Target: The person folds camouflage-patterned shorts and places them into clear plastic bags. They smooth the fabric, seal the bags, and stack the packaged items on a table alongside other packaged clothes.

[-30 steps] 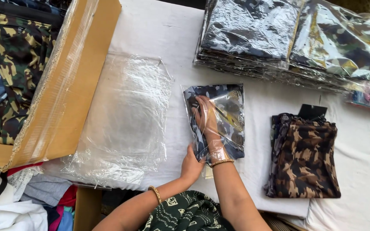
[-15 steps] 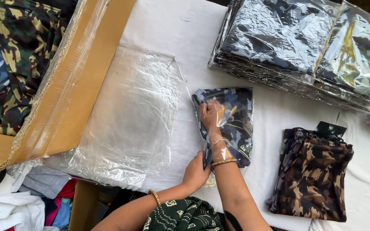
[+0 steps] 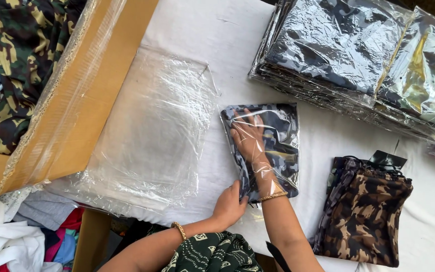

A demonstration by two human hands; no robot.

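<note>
Right now the right hand [image 3: 250, 141] is pushed inside a clear plastic bag [image 3: 278, 171], its fingers [image 3: 242, 121] spread flat on a folded blue-grey camouflage garment [image 3: 278, 131] in the bag. That bag lies on the white counter [image 3: 217, 25], near its front edge. Just below, the left hand [image 3: 229, 205] pinches the bag's open mouth with closed fingers. Beside them sit a heap of empty clear bags [image 3: 152, 131], a brown camouflage garment [image 3: 366, 216] and 2 stacks of packed bags [image 3: 343, 45].
</note>
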